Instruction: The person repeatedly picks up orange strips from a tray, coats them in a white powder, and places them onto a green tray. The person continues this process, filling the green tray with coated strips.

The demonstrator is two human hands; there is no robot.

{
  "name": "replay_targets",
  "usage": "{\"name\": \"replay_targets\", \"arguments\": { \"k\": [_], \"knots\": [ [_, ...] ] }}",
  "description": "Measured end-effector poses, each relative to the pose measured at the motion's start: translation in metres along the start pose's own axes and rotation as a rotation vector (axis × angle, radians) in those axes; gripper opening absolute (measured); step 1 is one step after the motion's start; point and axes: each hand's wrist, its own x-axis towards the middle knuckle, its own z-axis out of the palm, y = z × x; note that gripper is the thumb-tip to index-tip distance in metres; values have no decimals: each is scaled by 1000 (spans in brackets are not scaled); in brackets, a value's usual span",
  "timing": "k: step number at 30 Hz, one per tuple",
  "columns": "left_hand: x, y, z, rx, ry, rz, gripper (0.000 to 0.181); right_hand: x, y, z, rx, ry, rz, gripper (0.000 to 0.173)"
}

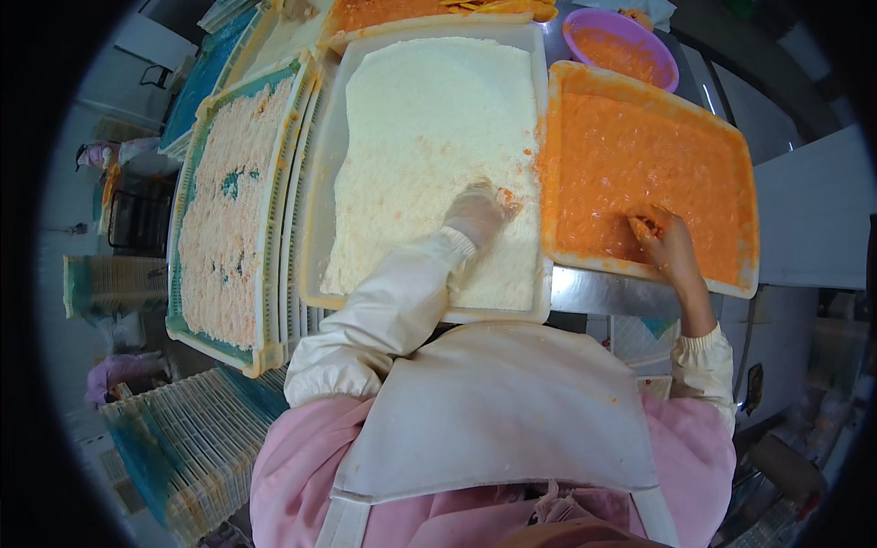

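My left hand (479, 211), in a thin translucent glove, touches a bed of pale crumbs (438, 137) in the white middle tray (312, 260). A small orange-coated piece (505, 196) lies against its fingertips; blur hides whether they grip it. My right hand (661, 236) is over the near part of the right tray (747, 205), which is filled with thick orange batter (644, 157). Orange coats its curled fingers, and what may be between them is hidden.
To the left, stacked slatted trays (294, 178) carry a top layer of crumb-coated pieces (226, 226) on green netting. A purple basin (668, 72) with orange batter stands at the back right. More stacked trays (205, 438) are at the lower left. People in pink (123, 375) are at far left.
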Motion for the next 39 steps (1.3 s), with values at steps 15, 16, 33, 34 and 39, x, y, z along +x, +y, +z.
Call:
{"name": "replay_targets", "arguments": {
  "k": [15, 16, 33, 34, 39],
  "knots": [
    [40, -62, -2, 396, 10, 80, 59, 5, 29, 7, 62, -11, 72, 15],
    [55, -100, 46, 334, 156, 162, 60, 6, 26, 8, 58, -10, 53, 15],
    [11, -76, -21, -1692, -709, -173, 37, 16, 80, -16, -240, 14, 270, 14],
    [9, -78, -25, -1782, -750, -104, 39, 19, 80, -9, -293, -42, 180, 16],
    [16, -67, -83, -1455, -762, 59, 42, 58, 38, 9, -512, -238, -41, 18]
  ]
}}
